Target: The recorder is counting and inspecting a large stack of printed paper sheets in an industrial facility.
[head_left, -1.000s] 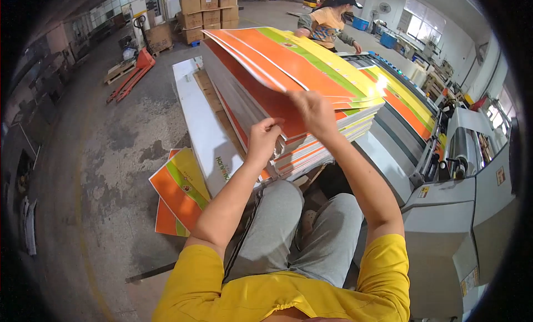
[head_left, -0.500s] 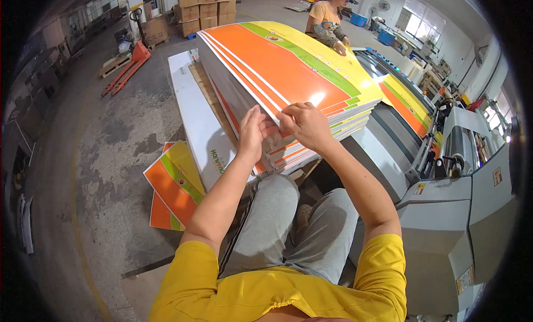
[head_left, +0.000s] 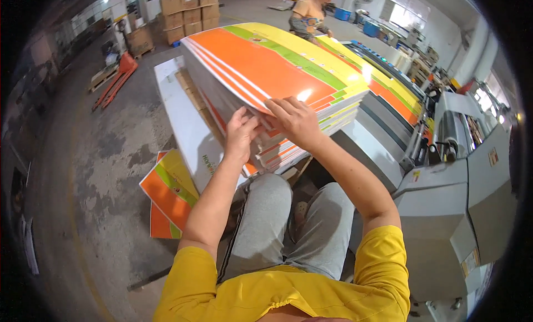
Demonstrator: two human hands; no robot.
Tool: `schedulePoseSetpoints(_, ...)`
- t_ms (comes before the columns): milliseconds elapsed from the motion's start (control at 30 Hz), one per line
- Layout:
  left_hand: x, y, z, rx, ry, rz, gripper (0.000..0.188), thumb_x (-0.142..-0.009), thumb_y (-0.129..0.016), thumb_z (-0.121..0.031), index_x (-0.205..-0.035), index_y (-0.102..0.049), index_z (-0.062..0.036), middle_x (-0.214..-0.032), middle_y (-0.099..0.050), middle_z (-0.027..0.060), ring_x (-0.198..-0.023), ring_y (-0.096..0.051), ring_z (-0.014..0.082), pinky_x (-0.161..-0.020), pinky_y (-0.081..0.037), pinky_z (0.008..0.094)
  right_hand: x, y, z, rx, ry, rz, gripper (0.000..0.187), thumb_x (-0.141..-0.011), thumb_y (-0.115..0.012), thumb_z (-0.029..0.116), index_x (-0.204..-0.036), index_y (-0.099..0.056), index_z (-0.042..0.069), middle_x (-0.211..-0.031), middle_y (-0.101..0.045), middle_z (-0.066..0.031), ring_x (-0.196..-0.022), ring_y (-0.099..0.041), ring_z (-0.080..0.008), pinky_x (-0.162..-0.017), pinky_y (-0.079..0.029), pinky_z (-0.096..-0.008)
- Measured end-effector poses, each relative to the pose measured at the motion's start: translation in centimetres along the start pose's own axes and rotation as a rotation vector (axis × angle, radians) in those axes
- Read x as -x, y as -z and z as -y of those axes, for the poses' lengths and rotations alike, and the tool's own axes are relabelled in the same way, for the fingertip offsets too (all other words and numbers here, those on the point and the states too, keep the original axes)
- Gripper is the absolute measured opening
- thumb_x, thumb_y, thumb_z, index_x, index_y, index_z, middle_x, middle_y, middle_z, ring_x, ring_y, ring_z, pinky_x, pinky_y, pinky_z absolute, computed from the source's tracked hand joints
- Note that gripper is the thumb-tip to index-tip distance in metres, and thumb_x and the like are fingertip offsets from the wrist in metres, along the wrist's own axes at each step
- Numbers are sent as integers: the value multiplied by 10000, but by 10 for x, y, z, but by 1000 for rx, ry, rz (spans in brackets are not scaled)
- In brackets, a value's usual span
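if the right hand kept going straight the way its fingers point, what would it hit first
Almost nothing to cross: the right hand already rests on the near corner of the stack of orange, green and yellow printed sheets, so it would likely slide along the top sheet. Depth is unclear.

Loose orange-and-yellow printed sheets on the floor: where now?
In the head view the loose orange-and-yellow printed sheets lie on the concrete floor at lower left, left of the person's left forearm, beside the white board.

Two hands, left hand (head_left: 240, 134) and right hand (head_left: 294, 121), on one stack of printed sheets (head_left: 266, 72); two loose sheets (head_left: 169, 197) on the floor below-left; one co-worker (head_left: 310, 14) beyond.
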State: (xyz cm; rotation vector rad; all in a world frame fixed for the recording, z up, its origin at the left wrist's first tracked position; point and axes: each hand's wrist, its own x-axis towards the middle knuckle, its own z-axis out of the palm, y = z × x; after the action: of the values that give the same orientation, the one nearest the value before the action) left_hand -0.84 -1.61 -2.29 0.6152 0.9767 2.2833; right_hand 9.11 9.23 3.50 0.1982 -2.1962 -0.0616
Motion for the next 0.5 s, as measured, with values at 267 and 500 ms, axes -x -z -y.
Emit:
schedulePoseSetpoints(267, 1, -6, 3, -266, -73, -133, 374, -820, -604, -164, -1102, -433, 14, -817, -518, 44, -701, -520, 113, -592, -465, 247, -27, -20, -42, -506, -636, -168, 227, -821, -544, 220, -829, -590, -2, -670, -542, -218, -598, -557, -352, -537, -415, -395)
schedulePoseSetpoints(500, 5, -5, -1, -259, 33, -13, 96, -822, -554, -99, -814, -572, -5, -659, -498, -15, -576, -438, 42, -504, -360, 181, 2, -18, -17, -184, -308, -18, 156, -812, -555, 213, -894, -630, 104, -774, -628, -77, -712, -591, -270, -611, -470, -367)
